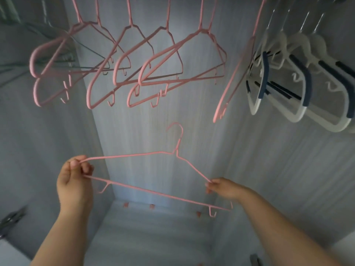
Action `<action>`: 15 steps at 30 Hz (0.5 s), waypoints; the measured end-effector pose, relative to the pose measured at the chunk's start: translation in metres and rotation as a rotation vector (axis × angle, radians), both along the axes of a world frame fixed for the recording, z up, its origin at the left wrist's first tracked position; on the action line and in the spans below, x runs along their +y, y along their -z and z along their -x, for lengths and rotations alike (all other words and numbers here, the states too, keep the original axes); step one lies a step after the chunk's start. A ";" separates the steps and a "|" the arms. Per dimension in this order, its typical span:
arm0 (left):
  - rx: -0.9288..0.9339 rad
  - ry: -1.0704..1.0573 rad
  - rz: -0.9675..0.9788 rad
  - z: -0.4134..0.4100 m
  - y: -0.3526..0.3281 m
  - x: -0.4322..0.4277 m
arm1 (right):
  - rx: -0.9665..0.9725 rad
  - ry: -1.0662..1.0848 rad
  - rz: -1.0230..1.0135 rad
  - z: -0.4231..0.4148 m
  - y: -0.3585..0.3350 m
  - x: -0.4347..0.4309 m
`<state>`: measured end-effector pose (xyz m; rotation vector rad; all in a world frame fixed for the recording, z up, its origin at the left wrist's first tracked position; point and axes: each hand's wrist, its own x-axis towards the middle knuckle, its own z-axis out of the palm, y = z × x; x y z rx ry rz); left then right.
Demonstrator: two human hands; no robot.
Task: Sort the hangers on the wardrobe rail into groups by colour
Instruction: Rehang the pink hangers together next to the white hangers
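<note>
A pink wire hanger (153,191) is off the rail, held level below the hanging ones, hook up. My left hand (75,179) pinches its left end and my right hand (223,188) pinches its right shoulder. Above, several pink hangers (134,60) hang in a row across the middle, and one more pink hanger (233,77) hangs edge-on to their right. Several white hangers with dark blue grips (299,73) hang at the far right. Thin grey-green wire hangers (57,56) hang at the far left, partly behind the pink ones. The rail itself is out of frame.
The grey wardrobe back panel (192,116) and side walls close in the space. Small pink clips (151,206) sit along the back of the wardrobe floor. A metal door hinge (11,219) shows at the lower left.
</note>
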<state>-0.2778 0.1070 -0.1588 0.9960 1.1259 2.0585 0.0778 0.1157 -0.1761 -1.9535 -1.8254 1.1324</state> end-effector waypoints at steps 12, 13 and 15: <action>0.566 0.499 0.667 -0.109 0.040 -0.008 | 0.806 0.414 0.157 0.048 -0.061 -0.050; 0.587 0.605 0.578 -0.125 0.026 -0.018 | 0.894 0.491 0.122 0.059 -0.063 -0.051; 0.598 0.796 0.420 -0.145 -0.005 -0.035 | 1.085 0.616 0.007 0.076 -0.069 -0.054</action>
